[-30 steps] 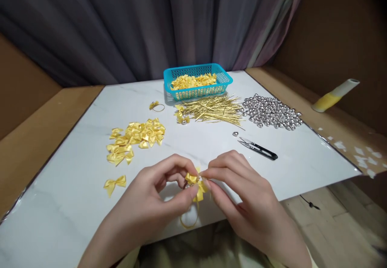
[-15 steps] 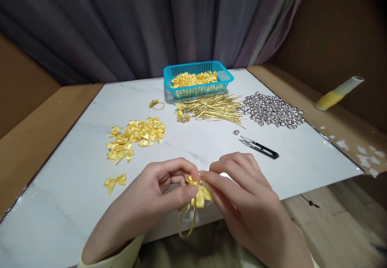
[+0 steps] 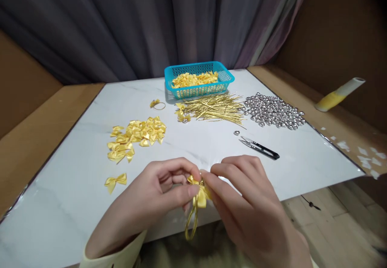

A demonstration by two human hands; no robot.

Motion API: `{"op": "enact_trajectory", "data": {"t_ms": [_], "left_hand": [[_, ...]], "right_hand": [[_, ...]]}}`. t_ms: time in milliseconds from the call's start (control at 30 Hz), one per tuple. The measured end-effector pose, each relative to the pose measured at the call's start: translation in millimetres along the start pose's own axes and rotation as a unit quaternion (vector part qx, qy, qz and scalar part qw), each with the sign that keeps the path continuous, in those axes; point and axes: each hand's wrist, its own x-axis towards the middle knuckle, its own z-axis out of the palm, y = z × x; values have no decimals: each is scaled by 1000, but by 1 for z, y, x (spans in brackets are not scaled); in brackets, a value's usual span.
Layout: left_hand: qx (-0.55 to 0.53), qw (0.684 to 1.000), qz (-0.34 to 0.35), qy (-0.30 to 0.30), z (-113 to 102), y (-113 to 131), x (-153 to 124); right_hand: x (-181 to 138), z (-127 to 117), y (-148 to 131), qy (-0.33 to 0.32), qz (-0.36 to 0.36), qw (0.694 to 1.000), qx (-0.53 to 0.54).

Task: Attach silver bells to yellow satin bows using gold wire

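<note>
Between my hands, near the table's front edge, is a yellow satin bow (image 3: 200,200) with a gold cord loop (image 3: 191,225) hanging below it. My left hand (image 3: 165,193) pinches the bow's left side and the cord between thumb and forefinger. My right hand (image 3: 246,195) is closed at the bow's right side, its forefinger tip pressed close to the left fingertips. A small shiny part shows at the bow's middle, mostly hidden by fingers. To the left lies a single yellow bow (image 3: 116,181). Beyond my right hand lie black-handled thread snips (image 3: 260,148) and one silver heart-shaped bead (image 3: 236,132).
A blue basket (image 3: 199,91) of yellow bows stands at the back. Before it lie gold cords (image 3: 214,109), with a pile of silver beads (image 3: 273,111) to their right. Loose bows (image 3: 142,133) lie left. A bow on a gold ring (image 3: 157,104) sits behind them.
The gold loop has swung slightly right and looks narrower. My right fingers have shifted a little over the bow, covering more of its right side. Both hands stay in place.
</note>
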Motion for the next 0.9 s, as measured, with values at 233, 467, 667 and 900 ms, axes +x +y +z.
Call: {"op": "enact_trajectory", "data": {"t_ms": [233,467,667,900], "left_hand": [[-10,995,-4,100,12,6,0],[-16,989,11,146,19,6,-4],[-25,986,19,161,21,8,-3],[-17,985,36,165,22,8,-1]], "right_hand": [[2,0,0,1,-4,1000,-10],[-1,-4,1,-8,32,996,79],[-3,-10,8,1,109,963,245],[2,-5,10,-39,142,939,311]]}}
